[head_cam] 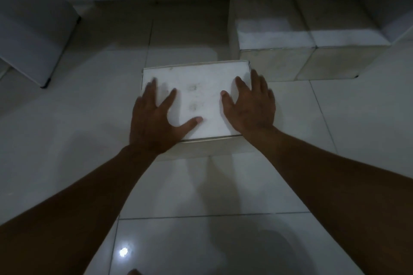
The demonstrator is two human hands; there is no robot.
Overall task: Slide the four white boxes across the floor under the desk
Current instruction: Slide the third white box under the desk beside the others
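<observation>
A white box (196, 100) sat on the tiled floor (67, 140), just before two boxes (312, 40) at its right. We laid our left hand (156, 118) and right hand (250, 105) flat on its top, fingers spread, gripping nothing.

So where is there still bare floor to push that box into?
Bare tiles lie ahead of the box under both hands, between the grey cabinet on the left and the two boxes at right. The right side is crowded.
</observation>
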